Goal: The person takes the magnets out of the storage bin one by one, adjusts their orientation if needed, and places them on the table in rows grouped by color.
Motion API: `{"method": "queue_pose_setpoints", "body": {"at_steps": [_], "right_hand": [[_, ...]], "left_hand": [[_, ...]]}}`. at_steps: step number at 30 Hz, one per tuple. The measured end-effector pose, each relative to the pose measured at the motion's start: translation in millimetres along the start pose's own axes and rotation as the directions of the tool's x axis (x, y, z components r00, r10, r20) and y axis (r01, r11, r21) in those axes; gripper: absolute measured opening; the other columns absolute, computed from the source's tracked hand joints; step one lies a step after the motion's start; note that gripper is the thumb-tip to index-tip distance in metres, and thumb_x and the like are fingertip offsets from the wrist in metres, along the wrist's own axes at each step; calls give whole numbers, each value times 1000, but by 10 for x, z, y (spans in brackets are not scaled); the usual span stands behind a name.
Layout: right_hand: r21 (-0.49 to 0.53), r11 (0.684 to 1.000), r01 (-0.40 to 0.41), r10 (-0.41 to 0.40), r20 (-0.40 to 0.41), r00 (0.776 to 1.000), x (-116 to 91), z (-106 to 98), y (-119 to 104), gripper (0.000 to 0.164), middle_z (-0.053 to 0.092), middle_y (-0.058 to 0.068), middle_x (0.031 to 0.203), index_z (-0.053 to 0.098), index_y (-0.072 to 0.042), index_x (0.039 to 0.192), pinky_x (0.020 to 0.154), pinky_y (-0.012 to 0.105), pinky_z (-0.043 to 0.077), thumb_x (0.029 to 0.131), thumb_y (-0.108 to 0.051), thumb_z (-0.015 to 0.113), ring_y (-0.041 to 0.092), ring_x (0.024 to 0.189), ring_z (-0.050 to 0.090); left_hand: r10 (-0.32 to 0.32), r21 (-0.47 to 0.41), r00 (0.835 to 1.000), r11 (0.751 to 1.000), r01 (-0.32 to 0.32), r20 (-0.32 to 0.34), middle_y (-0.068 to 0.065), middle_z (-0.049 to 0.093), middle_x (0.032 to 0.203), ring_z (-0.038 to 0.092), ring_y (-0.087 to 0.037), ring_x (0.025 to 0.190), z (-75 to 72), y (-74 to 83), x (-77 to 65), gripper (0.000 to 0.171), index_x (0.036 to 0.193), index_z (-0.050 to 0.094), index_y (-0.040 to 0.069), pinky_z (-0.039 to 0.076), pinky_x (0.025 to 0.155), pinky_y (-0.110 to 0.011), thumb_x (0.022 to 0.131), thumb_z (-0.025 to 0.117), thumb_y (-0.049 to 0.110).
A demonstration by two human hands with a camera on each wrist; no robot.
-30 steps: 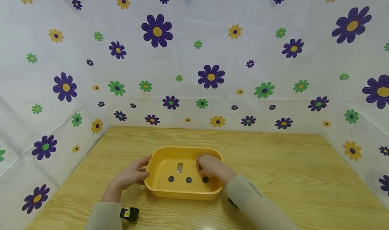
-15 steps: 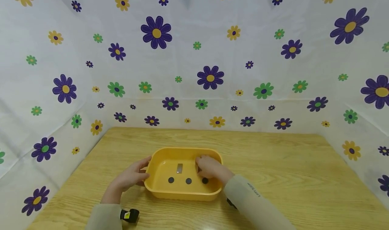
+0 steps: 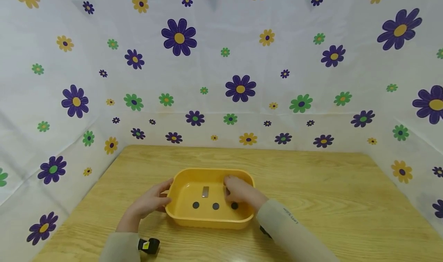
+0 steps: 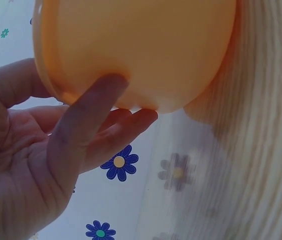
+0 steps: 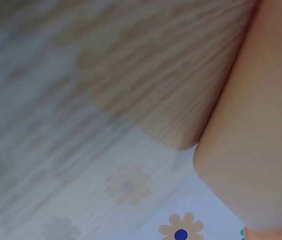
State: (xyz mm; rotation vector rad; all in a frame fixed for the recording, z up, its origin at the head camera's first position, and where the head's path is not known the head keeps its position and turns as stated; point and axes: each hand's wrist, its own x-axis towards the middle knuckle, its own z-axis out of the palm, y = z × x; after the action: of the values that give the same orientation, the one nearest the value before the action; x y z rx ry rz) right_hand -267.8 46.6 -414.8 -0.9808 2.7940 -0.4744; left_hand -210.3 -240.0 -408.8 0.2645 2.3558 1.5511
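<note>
A yellow plastic basin (image 3: 210,223) stands on the wooden table, near its front. On its floor lie a small rectangular metal plate (image 3: 205,192) and a row of dark round discs (image 3: 195,205). My left hand (image 3: 149,201) touches the basin's left end from outside; in the left wrist view the thumb (image 4: 93,107) lies on the outer wall, fingers spread at the rim. Inside the basin, at the right, my right hand (image 3: 239,189) has its fingers bent down and pinches a small dark piece, mostly hidden. The right wrist view shows only the basin's outer wall (image 5: 253,140).
The wooden table (image 3: 311,189) extends to both sides of the basin and behind it. White cloth (image 3: 207,69) with printed flowers encloses the back and sides. A black wrist camera (image 3: 152,246) sits below the left sleeve.
The view shifts very slightly. Both hands keep their places at the basin, the right one's fingers moving only a little. The metal plate and the discs lie as before.
</note>
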Motion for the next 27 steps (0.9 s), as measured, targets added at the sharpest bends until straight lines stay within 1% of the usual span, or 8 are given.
{"method": "queue_pose_setpoints", "body": {"at_steps": [5,9,12,17,24,27], "right_hand": [[24,999,-21,21,-1,1000,-8,-8,18,15,41,0,63,49,-6,71,47,20,33,70,-2,62,12,53,39],[1,999,-39,39,1,999,-6,-1,20,21,37,-2,55,45,-10,62,43,18,30,68,-3,64,10,47,35],[-22,999,-30,29,-9,1000,-5,-3,11,26,33,-3,53,42,-11,58,42,19,28,65,-4,66,10,47,32],[-20,1000,-21,21,-3,1000,-13,0,2,27,33,-2,54,43,-11,59,43,19,27,63,-5,68,11,48,30],[-50,998,-48,48,-7,999,-12,3,-19,22,38,-2,55,46,-11,61,44,21,31,62,-8,68,12,49,34],[-15,998,-55,55,-10,998,-12,-19,-24,22,38,-2,56,45,-11,62,43,20,30,62,-7,67,12,49,34]], "left_hand": [[-11,-3,1000,1000,11,-10,-27,25,137,43,-40,111,16,31,26,65,140,18,1,52,69,-37,85,51,1],[-26,-5,1000,1000,26,-13,-27,25,137,44,-39,110,32,42,22,64,140,19,1,52,69,-37,85,51,1],[-17,-12,1000,1000,17,-6,-29,25,136,43,-41,111,31,31,14,64,140,17,0,52,68,-37,85,50,0],[-2,-27,1000,1000,3,12,-32,25,134,42,-42,112,11,-5,11,65,140,15,-2,52,67,-37,85,51,1],[6,-39,1000,999,-5,31,-32,22,135,40,-43,113,-9,-17,-5,65,140,14,-2,52,69,-38,86,51,2],[9,-36,1000,999,-9,26,-32,22,135,39,-43,114,-13,-3,-5,65,140,15,-2,52,69,-38,86,50,2]]}}
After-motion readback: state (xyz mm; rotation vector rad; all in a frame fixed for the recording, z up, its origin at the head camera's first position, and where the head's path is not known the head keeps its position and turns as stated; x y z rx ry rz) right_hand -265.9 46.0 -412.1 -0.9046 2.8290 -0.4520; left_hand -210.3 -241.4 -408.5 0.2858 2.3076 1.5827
